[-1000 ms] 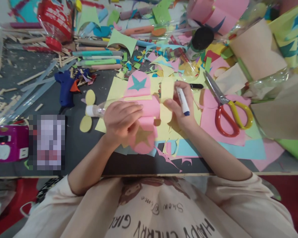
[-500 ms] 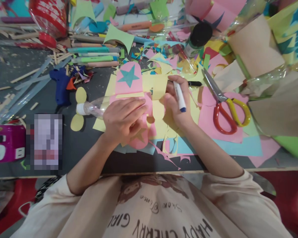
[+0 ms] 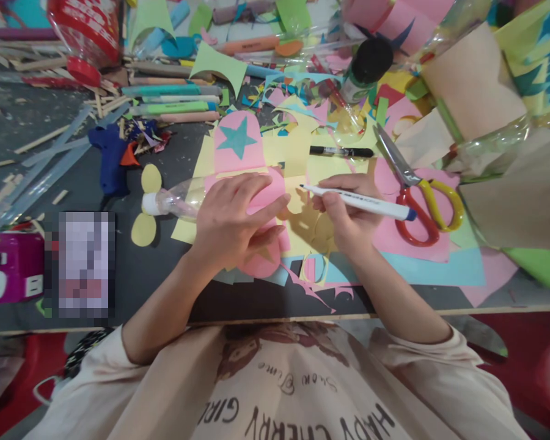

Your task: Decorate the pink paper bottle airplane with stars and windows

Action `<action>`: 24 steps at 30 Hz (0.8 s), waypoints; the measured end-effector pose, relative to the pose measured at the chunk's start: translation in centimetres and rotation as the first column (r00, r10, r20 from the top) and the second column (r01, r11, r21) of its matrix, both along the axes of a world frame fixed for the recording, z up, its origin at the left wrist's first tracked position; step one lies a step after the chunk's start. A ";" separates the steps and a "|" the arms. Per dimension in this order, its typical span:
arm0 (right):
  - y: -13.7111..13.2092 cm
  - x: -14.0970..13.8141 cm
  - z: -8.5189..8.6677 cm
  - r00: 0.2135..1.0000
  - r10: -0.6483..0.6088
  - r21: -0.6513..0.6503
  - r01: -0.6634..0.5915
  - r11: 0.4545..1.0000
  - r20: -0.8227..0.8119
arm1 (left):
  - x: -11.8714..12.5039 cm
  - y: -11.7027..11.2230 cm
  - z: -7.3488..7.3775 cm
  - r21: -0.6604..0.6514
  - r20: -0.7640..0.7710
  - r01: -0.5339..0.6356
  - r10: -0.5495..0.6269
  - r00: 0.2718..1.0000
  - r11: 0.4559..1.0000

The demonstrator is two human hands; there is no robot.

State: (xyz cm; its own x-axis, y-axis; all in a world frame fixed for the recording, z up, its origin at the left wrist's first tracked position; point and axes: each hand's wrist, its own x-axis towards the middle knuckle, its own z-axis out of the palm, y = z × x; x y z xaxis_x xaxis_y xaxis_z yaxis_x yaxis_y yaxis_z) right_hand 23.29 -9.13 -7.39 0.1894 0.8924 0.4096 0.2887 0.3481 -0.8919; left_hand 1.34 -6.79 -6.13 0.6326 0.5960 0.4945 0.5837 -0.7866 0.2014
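My left hand lies palm down over a clear plastic bottle with a white cap, its fingers stretched out and spread. Around the bottle are pink paper wings, the upper one bearing a blue-green star. Between the fingers of my right hand is a white marker with a blue end. The marker's dark tip points left, close to a piece of yellow paper beside the bottle. I cannot tell whether the tip touches the paper. A black marker lies just above my right hand.
Scissors with red and yellow handles lie at the right on pink paper. A blue glue gun, a phone-like object blurred out and a purple box are at the left. Markers, sticks and paper scraps crowd the far side.
My right hand has moved down and right, turning the white marker so its tip points left. It has left the yellow paper. My left fingers have spread further apart.
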 end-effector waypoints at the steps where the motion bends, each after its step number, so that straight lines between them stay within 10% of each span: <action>1: -0.1 -0.1 0.0 1.000 0.005 -0.016 -0.005 1.000 0.019 | 0.0 0.0 0.0 0.006 -0.005 -0.002 0.002 1.000 1.000; 24: -0.5 -0.4 1.3 0.972 0.059 -0.001 -0.060 0.998 0.226 | 0.5 0.1 -0.2 0.098 0.095 -0.021 0.012 0.995 0.995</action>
State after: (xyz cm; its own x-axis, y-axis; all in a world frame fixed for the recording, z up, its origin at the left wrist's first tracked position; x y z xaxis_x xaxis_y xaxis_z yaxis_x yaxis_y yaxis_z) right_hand 22.89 -9.63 -6.13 0.0380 0.8969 0.4407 0.4610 0.3755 -0.8040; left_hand 1.85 -6.73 -6.29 0.5706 0.5516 0.6084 0.5790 -0.7956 0.1784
